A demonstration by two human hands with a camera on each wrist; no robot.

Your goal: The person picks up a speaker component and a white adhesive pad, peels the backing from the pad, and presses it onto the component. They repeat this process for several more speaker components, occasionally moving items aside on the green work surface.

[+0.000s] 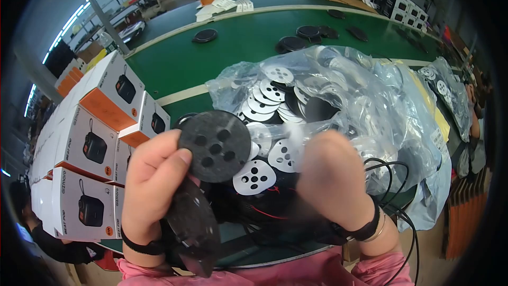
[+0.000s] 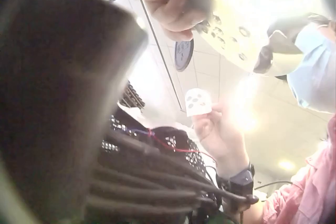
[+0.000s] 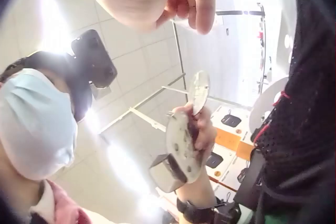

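Note:
My left hand (image 1: 151, 180) pinches a flat black disc (image 1: 214, 145) pierced with several round holes, thumb on its near edge. A glossy black, oblong piece (image 1: 196, 228) hangs below the same hand; the right wrist view shows holes in this piece (image 3: 181, 145) and a block at its end. In the left wrist view my right hand (image 2: 218, 134) pinches a small white sheet with holes (image 2: 198, 98) at its fingertips. That hand (image 1: 330, 177) is blurred in the head view. Two white perforated pieces (image 1: 254, 178) lie between the hands.
A clear plastic bag (image 1: 365, 95) spills stacked white perforated pieces (image 1: 262, 103) beyond my hands. Boxes of speakers (image 1: 84, 198) are piled on the left. Black discs (image 1: 205, 35) lie on the green table (image 1: 164, 69). Black cables (image 1: 410, 228) hang at my right wrist.

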